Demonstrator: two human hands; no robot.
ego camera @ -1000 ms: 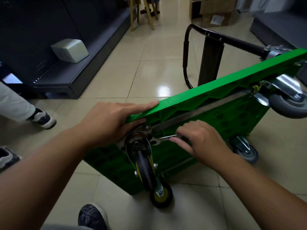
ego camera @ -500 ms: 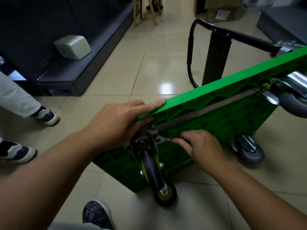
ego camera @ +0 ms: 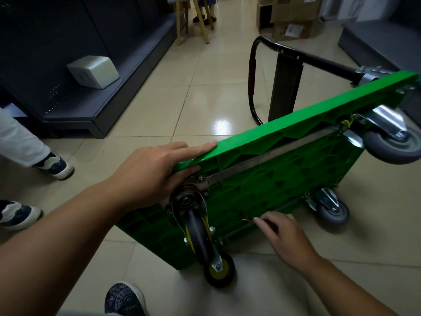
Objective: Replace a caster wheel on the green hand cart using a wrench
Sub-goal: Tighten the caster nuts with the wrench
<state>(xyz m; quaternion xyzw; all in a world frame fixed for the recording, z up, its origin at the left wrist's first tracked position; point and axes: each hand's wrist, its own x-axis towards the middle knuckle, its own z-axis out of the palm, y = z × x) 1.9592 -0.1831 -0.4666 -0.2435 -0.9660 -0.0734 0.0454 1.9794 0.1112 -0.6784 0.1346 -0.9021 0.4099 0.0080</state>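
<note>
The cart [ego camera: 284, 179] stands tipped on its long edge on the tiled floor [ego camera: 200, 94], green ribbed underside facing the person. The caster wheel [ego camera: 197, 234] to be changed hangs just below the left hand [ego camera: 152, 172], and its metal mounting plate [ego camera: 200, 180] with bolts touches that hand's thumb side. The left hand grips the raised edge of the deck, fingers laid along the top and thumb tucked under. The right hand [ego camera: 282, 236] is lower, against the underside and just right of the wheel. Its fingers are curled, but blur hides whether they hold the wrench. The deck looks like stiff moulded plastic with steel rails, probably light enough to steady one-handed, though the smooth rim could slip and the cart may roll or topple if let go. The ribbed edge is the best hold. The caster is heavy steel and swivels freely, so it is better gripped by its fork when the bolts loosen. Two grey wheels [ego camera: 333, 210] sit beyond the right hand, and the black handle [ego camera: 319, 61] lies folded farther off.
</note>
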